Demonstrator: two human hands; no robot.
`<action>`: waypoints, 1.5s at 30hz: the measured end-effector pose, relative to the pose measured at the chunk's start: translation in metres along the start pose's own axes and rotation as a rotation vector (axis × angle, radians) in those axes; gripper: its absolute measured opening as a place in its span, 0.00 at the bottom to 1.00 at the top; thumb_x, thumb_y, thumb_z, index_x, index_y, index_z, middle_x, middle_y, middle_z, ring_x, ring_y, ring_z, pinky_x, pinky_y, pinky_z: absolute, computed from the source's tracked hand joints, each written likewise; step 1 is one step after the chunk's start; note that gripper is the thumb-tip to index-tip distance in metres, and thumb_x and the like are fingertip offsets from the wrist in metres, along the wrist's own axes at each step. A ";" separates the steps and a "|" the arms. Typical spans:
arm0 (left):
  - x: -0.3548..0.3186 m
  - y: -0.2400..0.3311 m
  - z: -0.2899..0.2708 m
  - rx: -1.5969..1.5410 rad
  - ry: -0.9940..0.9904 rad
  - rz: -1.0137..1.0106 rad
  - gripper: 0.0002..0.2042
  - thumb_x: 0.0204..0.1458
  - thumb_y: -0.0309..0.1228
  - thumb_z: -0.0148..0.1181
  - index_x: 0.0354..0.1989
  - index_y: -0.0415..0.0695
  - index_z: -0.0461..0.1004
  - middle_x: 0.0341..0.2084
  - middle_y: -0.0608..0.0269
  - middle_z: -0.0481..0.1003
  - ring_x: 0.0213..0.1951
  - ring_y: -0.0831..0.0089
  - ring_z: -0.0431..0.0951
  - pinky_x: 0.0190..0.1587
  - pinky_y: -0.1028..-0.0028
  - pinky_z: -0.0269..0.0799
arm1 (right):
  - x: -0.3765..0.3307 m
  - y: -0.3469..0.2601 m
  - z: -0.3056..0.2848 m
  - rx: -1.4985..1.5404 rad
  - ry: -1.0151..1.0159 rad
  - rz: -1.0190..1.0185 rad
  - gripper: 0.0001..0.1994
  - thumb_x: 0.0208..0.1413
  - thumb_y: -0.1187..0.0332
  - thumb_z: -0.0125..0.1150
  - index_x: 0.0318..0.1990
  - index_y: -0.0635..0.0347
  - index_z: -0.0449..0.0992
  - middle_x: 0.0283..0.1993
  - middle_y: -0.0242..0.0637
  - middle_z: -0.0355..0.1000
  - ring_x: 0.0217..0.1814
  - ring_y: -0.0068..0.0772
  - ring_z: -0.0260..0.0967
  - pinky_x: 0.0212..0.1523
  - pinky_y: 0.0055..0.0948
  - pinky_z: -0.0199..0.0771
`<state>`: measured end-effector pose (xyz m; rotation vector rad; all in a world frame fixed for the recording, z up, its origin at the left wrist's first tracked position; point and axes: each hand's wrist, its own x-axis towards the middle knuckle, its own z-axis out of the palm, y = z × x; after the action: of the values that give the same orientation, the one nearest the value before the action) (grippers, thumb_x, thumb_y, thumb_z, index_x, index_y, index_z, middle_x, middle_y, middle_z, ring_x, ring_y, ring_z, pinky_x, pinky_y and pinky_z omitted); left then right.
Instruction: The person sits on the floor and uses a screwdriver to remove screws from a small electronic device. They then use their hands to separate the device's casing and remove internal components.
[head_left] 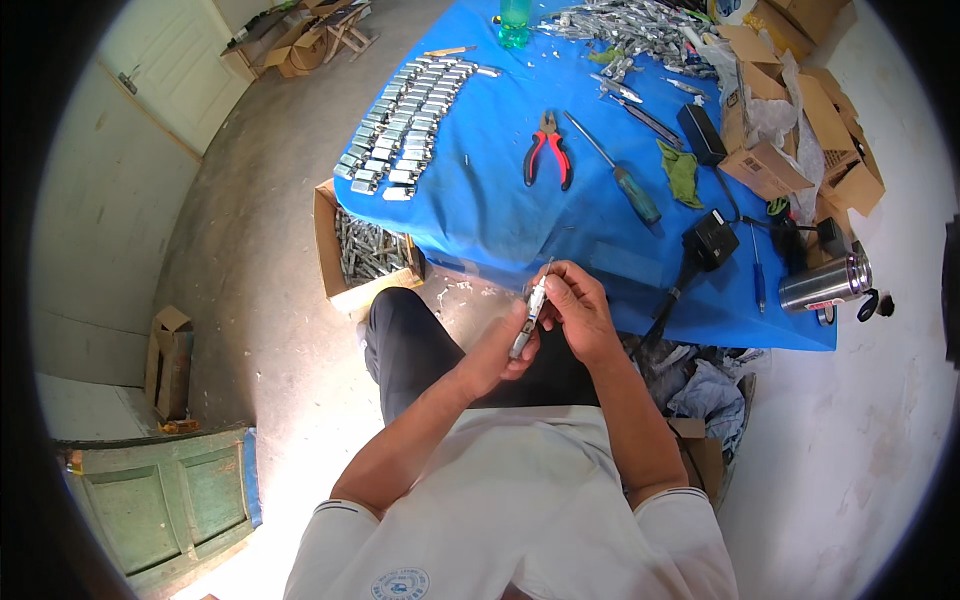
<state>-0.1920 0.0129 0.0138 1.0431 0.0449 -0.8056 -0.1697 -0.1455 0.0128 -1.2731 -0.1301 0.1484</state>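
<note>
Above my lap, at the table's near edge, my left hand (pixel 492 352) is closed round the lower end of a slim silvery metal piece (pixel 531 318). It tilts up and to the right, and its exact kind I cannot make out. My right hand (pixel 582 308) pinches at its upper end, where a thin tip sticks out. Beyond, on the blue cloth, lie red-handled pliers (pixel 535 167) and a long screwdriver (pixel 634 192) with a green handle.
Rows of small metal pieces (pixel 405 125) cover the table's left side; a loose heap (pixel 640 35) lies at the far right. Below left stands a carton (pixel 335 262) of metal parts. At right are a black device (pixel 710 240), a steel flask (pixel 825 283) and open cartons (pixel 765 170).
</note>
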 end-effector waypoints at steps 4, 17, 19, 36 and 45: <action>0.000 0.002 0.003 0.101 0.027 0.037 0.34 0.60 0.64 0.30 0.21 0.46 0.66 0.12 0.69 0.60 0.14 0.81 0.55 0.16 0.79 0.48 | -0.005 -0.005 0.001 -0.070 0.041 -0.026 0.09 0.62 0.65 0.56 0.39 0.62 0.72 0.32 0.27 0.69 0.30 0.15 0.63 0.31 0.17 0.63; 0.007 -0.005 0.002 0.254 0.035 0.072 0.35 0.60 0.65 0.30 0.21 0.44 0.67 0.12 0.66 0.63 0.15 0.79 0.60 0.17 0.79 0.51 | -0.011 0.003 -0.007 -0.080 0.124 -0.012 0.09 0.59 0.65 0.59 0.39 0.62 0.73 0.35 0.30 0.71 0.33 0.18 0.65 0.34 0.19 0.66; 0.010 -0.008 -0.002 0.260 0.018 0.075 0.35 0.60 0.65 0.30 0.20 0.44 0.67 0.12 0.66 0.63 0.15 0.79 0.60 0.17 0.79 0.51 | -0.011 0.007 -0.012 -0.042 0.120 0.025 0.08 0.60 0.66 0.58 0.40 0.63 0.72 0.37 0.32 0.72 0.35 0.19 0.67 0.36 0.20 0.67; 0.025 -0.007 -0.005 -0.090 0.029 -0.078 0.33 0.60 0.65 0.30 0.19 0.48 0.65 0.11 0.67 0.60 0.12 0.78 0.56 0.15 0.79 0.48 | -0.006 0.019 -0.016 0.187 0.164 0.175 0.15 0.60 0.70 0.56 0.51 0.67 0.74 0.40 0.33 0.74 0.40 0.22 0.70 0.43 0.23 0.69; 0.029 -0.007 -0.015 -0.312 -0.107 -0.212 0.34 0.59 0.66 0.27 0.17 0.49 0.61 0.08 0.70 0.56 0.10 0.79 0.52 0.14 0.79 0.46 | -0.001 0.017 -0.011 0.143 0.238 0.215 0.14 0.60 0.65 0.59 0.48 0.65 0.77 0.33 0.29 0.74 0.32 0.18 0.67 0.36 0.21 0.68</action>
<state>-0.1704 0.0059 -0.0105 0.7064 0.1870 -1.0097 -0.1693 -0.1507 -0.0069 -1.1502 0.2190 0.1863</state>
